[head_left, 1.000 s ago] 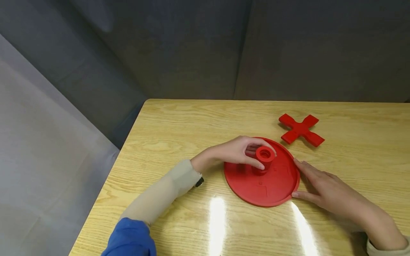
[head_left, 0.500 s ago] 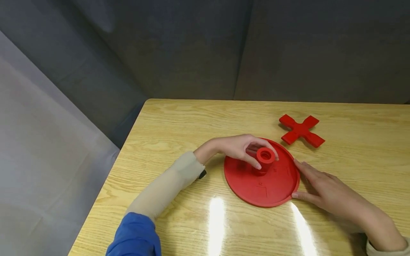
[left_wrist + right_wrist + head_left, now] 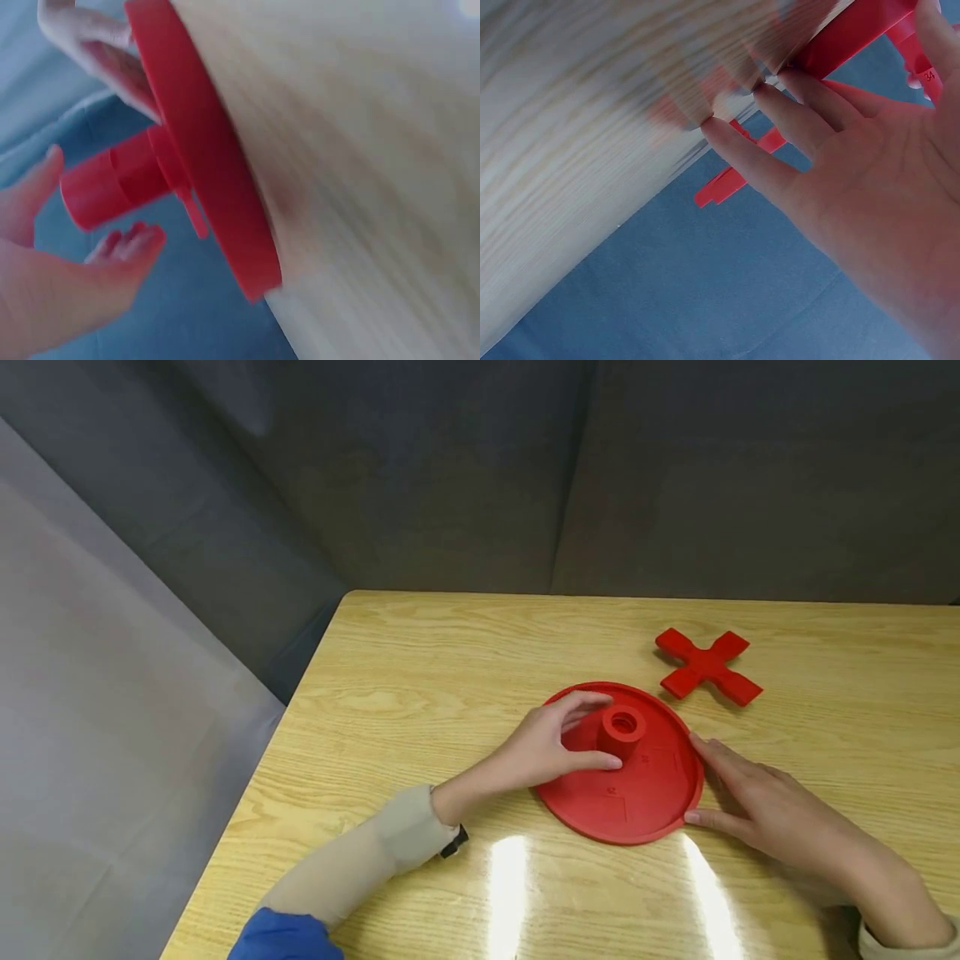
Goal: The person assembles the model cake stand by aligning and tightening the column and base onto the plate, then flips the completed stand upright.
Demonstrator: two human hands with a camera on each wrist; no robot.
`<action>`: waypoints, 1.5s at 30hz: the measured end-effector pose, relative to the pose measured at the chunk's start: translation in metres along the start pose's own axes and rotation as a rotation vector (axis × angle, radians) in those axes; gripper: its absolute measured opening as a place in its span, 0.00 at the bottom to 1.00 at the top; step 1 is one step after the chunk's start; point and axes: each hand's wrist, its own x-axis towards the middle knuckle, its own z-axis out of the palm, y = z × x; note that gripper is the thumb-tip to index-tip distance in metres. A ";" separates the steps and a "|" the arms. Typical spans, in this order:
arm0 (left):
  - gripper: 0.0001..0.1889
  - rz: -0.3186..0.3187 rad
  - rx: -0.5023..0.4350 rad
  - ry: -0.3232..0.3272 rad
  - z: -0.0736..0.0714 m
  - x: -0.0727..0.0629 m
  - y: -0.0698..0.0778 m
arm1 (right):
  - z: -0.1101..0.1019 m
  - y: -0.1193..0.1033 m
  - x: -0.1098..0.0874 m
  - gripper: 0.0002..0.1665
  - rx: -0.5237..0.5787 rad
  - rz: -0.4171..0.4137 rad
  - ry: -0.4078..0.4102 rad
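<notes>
A round red plate with a raised rim lies on the wooden table, a hollow red cylinder standing upright near its middle. My left hand is to the left of the cylinder, thumb and fingers spread on either side of it. In the left wrist view, gaps show between the cylinder and that hand's fingertips. My right hand touches the plate's right rim, thumb at the front and fingers farther back. Its fingers look nearly straight in the right wrist view, with their tips down at the tabletop.
A red cross-shaped piece with four flared arms lies on the table behind the plate and to its right. Dark grey cloth hangs beyond the table's back edge. The table's left edge slants down the view.
The left hand has loosened from around the cylinder and drawn back left and toward the front. The cylinder still stands on the plate. The right hand stays at the rim.
</notes>
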 end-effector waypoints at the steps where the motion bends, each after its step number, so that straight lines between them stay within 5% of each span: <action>1: 0.35 0.001 0.013 0.020 0.003 -0.001 0.001 | 0.000 0.000 0.000 0.59 0.001 0.000 -0.001; 8: 0.30 0.008 0.083 0.091 0.018 0.002 0.002 | 0.001 0.001 0.000 0.59 -0.018 -0.023 0.020; 15: 0.25 0.053 0.111 0.070 0.017 0.011 -0.001 | 0.000 0.001 0.000 0.59 -0.014 0.002 -0.002; 20: 0.25 0.061 0.106 -0.027 0.008 0.017 -0.003 | 0.001 0.001 0.000 0.60 -0.005 0.006 -0.006; 35: 0.26 0.026 -0.070 -0.509 -0.026 0.056 -0.012 | 0.001 0.002 0.001 0.60 -0.001 -0.003 -0.011; 40: 0.26 0.030 -0.107 -0.571 -0.029 0.061 -0.014 | 0.001 0.003 0.001 0.60 0.003 0.009 -0.016; 45: 0.30 0.046 -0.087 -0.519 -0.027 0.054 -0.014 | 0.002 0.003 0.001 0.60 -0.008 0.003 -0.005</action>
